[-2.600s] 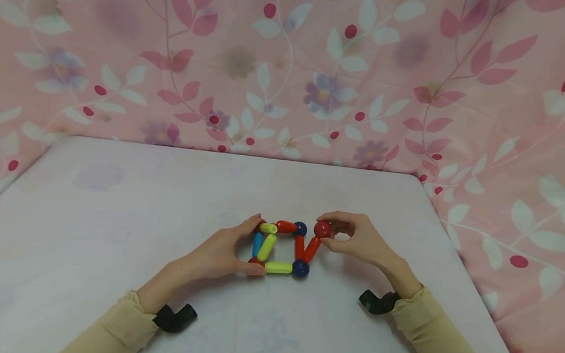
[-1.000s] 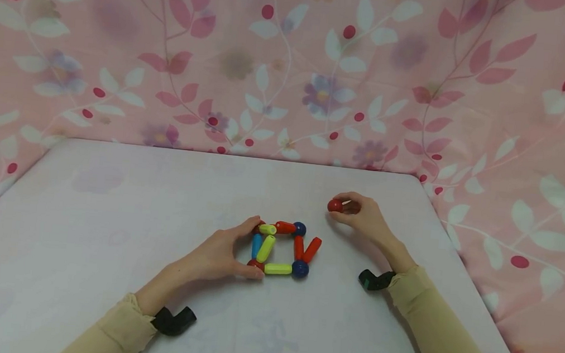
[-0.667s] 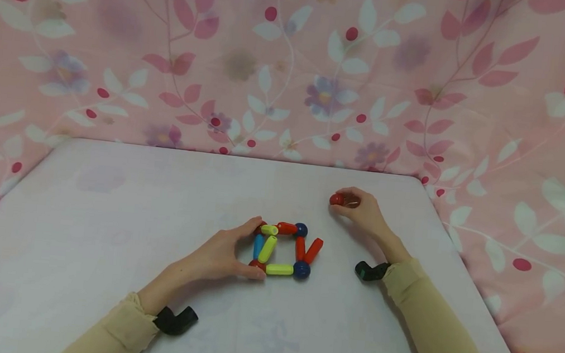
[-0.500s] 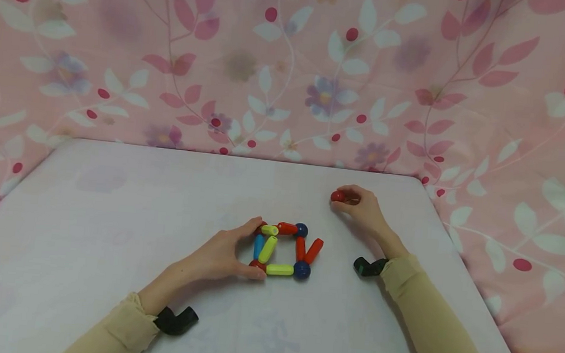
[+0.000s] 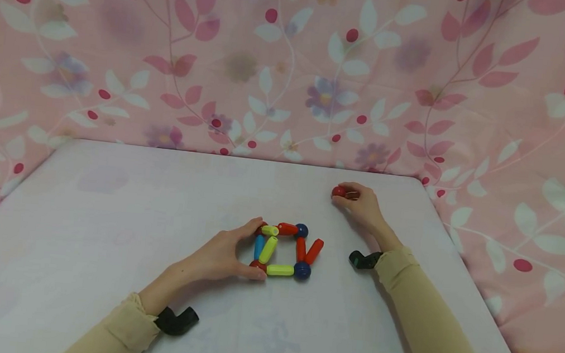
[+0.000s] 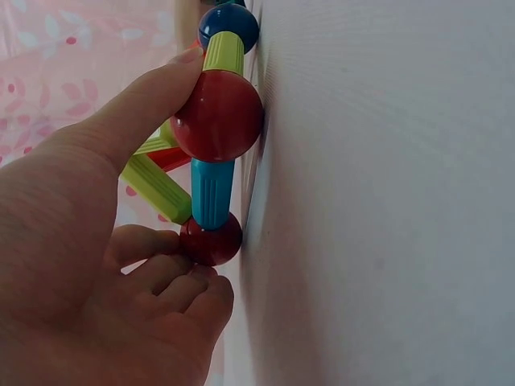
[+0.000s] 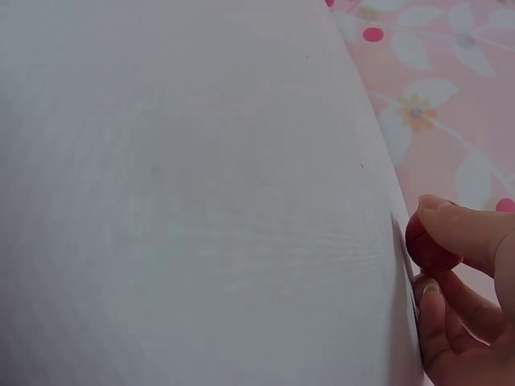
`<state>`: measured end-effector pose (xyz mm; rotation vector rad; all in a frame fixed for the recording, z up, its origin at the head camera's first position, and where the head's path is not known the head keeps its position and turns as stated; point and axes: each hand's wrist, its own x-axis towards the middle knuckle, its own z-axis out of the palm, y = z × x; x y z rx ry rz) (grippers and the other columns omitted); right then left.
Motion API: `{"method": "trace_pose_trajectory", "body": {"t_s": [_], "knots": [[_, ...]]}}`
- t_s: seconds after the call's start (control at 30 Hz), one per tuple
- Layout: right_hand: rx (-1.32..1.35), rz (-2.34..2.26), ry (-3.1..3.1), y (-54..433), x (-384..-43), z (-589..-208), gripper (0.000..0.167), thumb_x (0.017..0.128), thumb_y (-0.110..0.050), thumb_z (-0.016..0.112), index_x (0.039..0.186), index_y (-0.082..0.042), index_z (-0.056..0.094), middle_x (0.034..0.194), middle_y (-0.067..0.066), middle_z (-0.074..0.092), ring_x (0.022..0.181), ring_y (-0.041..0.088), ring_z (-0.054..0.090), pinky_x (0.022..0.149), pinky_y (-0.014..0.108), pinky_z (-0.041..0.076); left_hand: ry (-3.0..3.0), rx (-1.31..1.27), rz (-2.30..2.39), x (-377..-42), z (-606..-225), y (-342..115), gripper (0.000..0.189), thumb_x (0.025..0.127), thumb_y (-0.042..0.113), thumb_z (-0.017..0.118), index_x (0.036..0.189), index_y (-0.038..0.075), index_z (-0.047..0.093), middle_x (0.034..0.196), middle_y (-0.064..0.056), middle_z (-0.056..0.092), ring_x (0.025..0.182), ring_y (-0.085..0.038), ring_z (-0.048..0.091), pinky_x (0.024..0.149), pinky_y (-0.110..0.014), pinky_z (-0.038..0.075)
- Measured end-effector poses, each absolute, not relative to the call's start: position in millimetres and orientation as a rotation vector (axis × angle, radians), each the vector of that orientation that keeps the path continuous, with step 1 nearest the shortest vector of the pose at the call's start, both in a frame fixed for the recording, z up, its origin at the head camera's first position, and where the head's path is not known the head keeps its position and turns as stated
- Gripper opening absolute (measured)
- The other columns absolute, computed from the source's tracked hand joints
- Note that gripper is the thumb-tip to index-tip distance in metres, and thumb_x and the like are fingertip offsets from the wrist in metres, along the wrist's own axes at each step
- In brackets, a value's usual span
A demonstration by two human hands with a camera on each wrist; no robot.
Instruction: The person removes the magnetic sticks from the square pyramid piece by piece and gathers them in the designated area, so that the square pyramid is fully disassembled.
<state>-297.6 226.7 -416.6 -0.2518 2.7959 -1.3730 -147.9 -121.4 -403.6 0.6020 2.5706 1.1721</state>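
In the head view, a four-sided frame of magnetic sticks (image 5: 280, 270) and balls lies on the white table. My left hand (image 5: 215, 253) grips its left side, thumb on the near red ball (image 6: 219, 117) and fingers on the far red ball (image 6: 211, 239), with a light-blue stick (image 6: 212, 193) between the two. Two yellow sticks (image 5: 268, 250) rise from those balls. A dark-blue ball (image 5: 302, 271) forms the near right corner, and a loose-ended red stick (image 5: 314, 251) leans outward from it. Farther back and right, my right hand (image 5: 364, 207) pinches a separate red ball (image 7: 430, 245) between thumb and fingers.
The white-covered table (image 5: 123, 213) meets a pink floral cloth (image 5: 291, 76) behind and on the right. Black curved pieces (image 5: 176, 321) are worn at both wrists, below beige sleeves (image 5: 431, 318).
My right hand has pulled the red ball off the leaning red stick and carried it back and slightly right, slowing lately. My left hand stays on the frame.
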Motion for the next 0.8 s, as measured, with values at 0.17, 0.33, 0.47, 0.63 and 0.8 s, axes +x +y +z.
{"method": "trace_pose_trajectory", "body": {"t_s": [0.17,0.33,0.47,0.63,0.8], "knots": [[-0.239,-1.359,2.808,226.1,-298.7,-417.8,0.047,0.092,-0.025,0.074,0.135,-0.009,0.061,0.127,0.018,0.062,0.117,0.034,0.056,0.103,0.047,0.048,2.565,0.602,1.177,-148.4,-404.0,-121.3,0.109,0.074,0.049,0.086,0.159,0.016,0.026,0.162,0.001,0.034,0.151,-0.023,0.029,0.117,-0.055,0.032],[-0.225,-1.359,2.796,225.1,-298.2,-417.3,0.049,0.091,-0.026,0.074,0.136,-0.011,0.06,0.127,0.017,0.062,0.117,0.033,0.056,0.103,0.047,0.048,2.569,0.598,1.18,-148.8,-405.1,-121.9,0.109,0.074,0.05,0.085,0.16,0.017,0.026,0.162,0.002,0.034,0.151,-0.023,0.028,0.117,-0.054,0.031],[-0.234,-1.351,2.794,224.0,-296.2,-414.7,0.052,0.092,-0.026,0.074,0.137,-0.009,0.058,0.127,0.017,0.063,0.117,0.033,0.056,0.103,0.048,0.048,2.568,0.592,1.181,-148.4,-405.1,-122.1,0.109,0.074,0.05,0.085,0.159,0.017,0.027,0.162,0.003,0.034,0.151,-0.023,0.028,0.117,-0.055,0.031],[-0.227,-1.356,2.779,224.3,-296.3,-414.2,0.051,0.093,-0.027,0.073,0.138,-0.009,0.058,0.127,0.017,0.063,0.116,0.033,0.056,0.103,0.047,0.048,2.573,0.578,1.17,-147.6,-404.1,-121.8,0.108,0.074,0.051,0.085,0.159,0.018,0.027,0.161,0.003,0.034,0.151,-0.023,0.029,0.117,-0.056,0.032],[-0.217,-1.373,2.765,225.3,-296.8,-415.2,0.05,0.093,-0.026,0.073,0.137,-0.009,0.058,0.128,0.015,0.063,0.117,0.032,0.057,0.103,0.047,0.048,2.574,0.568,1.161,-147.3,-403.0,-121.1,0.108,0.074,0.05,0.085,0.159,0.018,0.027,0.162,0.003,0.034,0.151,-0.024,0.029,0.116,-0.056,0.032]]}}
